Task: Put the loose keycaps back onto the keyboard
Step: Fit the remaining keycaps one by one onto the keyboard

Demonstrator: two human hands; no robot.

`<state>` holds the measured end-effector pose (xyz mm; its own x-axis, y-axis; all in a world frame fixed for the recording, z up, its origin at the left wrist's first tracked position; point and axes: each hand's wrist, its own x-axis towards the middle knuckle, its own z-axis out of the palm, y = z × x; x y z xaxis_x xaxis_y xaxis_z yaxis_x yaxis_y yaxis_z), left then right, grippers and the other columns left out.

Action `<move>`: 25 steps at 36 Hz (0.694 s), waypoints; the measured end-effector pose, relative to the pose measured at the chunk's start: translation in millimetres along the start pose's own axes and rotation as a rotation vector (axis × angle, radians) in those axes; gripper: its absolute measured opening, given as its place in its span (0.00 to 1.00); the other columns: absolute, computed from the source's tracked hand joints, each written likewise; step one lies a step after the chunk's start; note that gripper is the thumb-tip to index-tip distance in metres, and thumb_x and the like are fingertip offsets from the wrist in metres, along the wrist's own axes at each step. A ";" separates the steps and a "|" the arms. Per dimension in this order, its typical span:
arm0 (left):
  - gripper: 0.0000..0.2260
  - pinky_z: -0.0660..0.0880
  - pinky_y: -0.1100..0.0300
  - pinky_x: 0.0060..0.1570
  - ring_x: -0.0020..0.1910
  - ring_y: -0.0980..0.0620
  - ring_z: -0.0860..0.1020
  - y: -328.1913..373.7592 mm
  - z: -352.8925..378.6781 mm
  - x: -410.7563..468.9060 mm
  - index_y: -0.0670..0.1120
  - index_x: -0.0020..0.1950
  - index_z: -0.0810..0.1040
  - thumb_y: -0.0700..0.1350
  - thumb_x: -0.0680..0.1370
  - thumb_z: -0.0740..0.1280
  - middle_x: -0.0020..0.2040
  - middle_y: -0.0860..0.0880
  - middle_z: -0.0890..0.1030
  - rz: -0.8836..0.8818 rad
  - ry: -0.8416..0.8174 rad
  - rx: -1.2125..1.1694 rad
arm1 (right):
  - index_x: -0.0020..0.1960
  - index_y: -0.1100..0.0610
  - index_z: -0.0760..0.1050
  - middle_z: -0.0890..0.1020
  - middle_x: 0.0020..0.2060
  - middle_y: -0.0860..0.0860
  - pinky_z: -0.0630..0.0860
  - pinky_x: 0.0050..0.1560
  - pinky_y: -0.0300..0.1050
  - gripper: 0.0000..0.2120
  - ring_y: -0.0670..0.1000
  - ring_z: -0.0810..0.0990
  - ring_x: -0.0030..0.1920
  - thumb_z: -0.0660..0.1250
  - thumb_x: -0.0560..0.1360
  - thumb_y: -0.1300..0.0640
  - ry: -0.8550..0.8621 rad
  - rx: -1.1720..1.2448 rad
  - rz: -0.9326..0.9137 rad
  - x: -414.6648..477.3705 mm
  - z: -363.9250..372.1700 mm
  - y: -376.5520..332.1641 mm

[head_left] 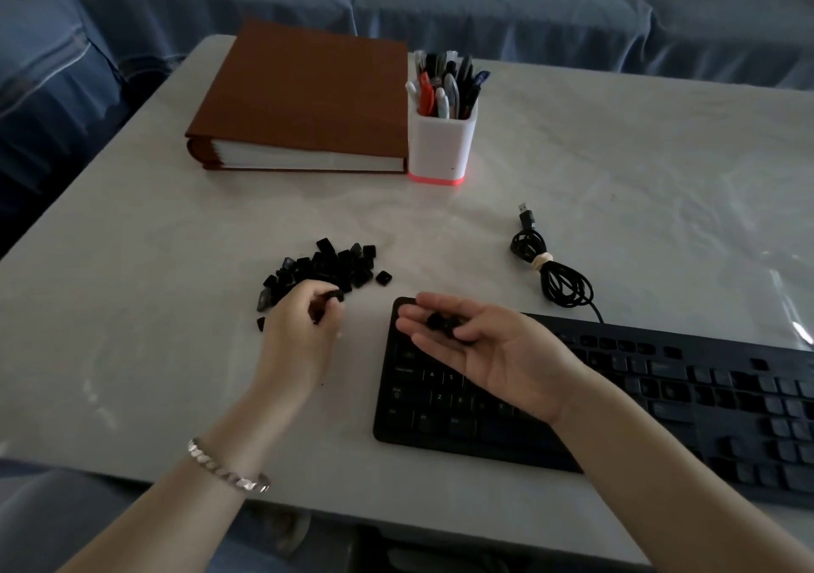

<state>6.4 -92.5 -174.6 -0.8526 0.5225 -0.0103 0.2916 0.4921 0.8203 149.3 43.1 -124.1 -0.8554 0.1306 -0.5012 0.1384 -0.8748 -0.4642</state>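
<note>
A pile of loose black keycaps [326,266] lies on the white table, left of the black keyboard [660,401]. My left hand [299,326] rests at the near edge of the pile, its fingers curled around a black keycap [332,296]. My right hand [484,343] hovers palm up over the keyboard's left end, with a few black keycaps [442,321] lying on its fingers and the thumb bent over them. Several key positions on the keyboard's right part look bare.
A brown album [308,97] and a white pen holder [442,141] full of pens stand at the back. The keyboard's coiled black USB cable [550,268] lies behind the keyboard. A clear plastic sheet [749,264] covers the table's right side. Blue sofa behind.
</note>
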 end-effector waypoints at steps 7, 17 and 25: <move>0.06 0.70 0.69 0.24 0.27 0.61 0.76 53.4 7.4 -8.2 0.41 0.49 0.78 0.36 0.79 0.61 0.31 0.49 0.81 -0.583 -0.238 -0.776 | 0.58 0.68 0.73 0.81 0.54 0.63 0.80 0.51 0.44 0.19 0.58 0.81 0.54 0.50 0.74 0.76 0.025 -0.029 -0.067 -24.4 -17.6 -2.0; 0.05 0.71 0.69 0.25 0.28 0.59 0.74 75.6 17.2 -31.4 0.38 0.46 0.80 0.38 0.74 0.66 0.36 0.47 0.82 -0.610 -0.498 -0.801 | 0.52 0.62 0.78 0.84 0.38 0.54 0.77 0.33 0.33 0.12 0.45 0.82 0.35 0.63 0.71 0.68 0.225 -0.281 -0.136 -42.3 -31.8 -4.6; 0.08 0.69 0.69 0.24 0.27 0.60 0.73 85.3 19.0 -39.1 0.40 0.41 0.81 0.42 0.64 0.70 0.35 0.46 0.82 -0.578 -0.603 -0.743 | 0.49 0.54 0.81 0.80 0.34 0.48 0.71 0.33 0.33 0.12 0.49 0.72 0.35 0.68 0.70 0.67 0.248 -0.611 -0.310 -49.5 -29.0 1.2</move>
<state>72.8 -57.8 -115.1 -0.3672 0.7012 -0.6112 -0.5839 0.3377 0.7383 206.2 49.1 -121.0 -0.7723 0.4955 -0.3975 0.2238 -0.3735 -0.9002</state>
